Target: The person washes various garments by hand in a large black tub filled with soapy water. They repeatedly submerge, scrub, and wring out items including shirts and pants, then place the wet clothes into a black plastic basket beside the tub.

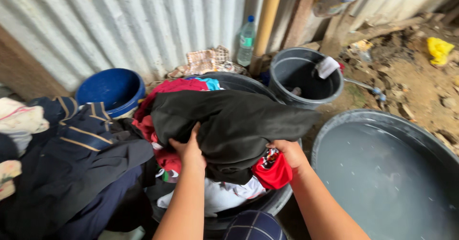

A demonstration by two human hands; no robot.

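Head camera looks down on a laundry spot beside a corrugated metal wall (143, 20). At far left lies a heap of dark clothes, among them a navy garment with tan stripes (83, 130), and behind it stands a blue bucket (112, 89). Next comes a dark tub (277, 199) piled high with clothes, red, white and turquoise pieces showing at its edges. The left hand (189, 149) is closed on the near edge of a black garment (229, 120) that lies draped over the top of that pile, thumb pressed into the cloth. The right hand (291, 154) grips the same black garment at its lower right edge, fingers curled under the fabric, just above a red cloth (273, 170). Behind the tub, a clear plastic bottle (246, 40) stands against the wall by a tan pole (267, 15). Further right sits a grey bucket (306, 80) with a white rag on its rim, then a wide grey basin (387, 178) of cloudy water on bare dirt.
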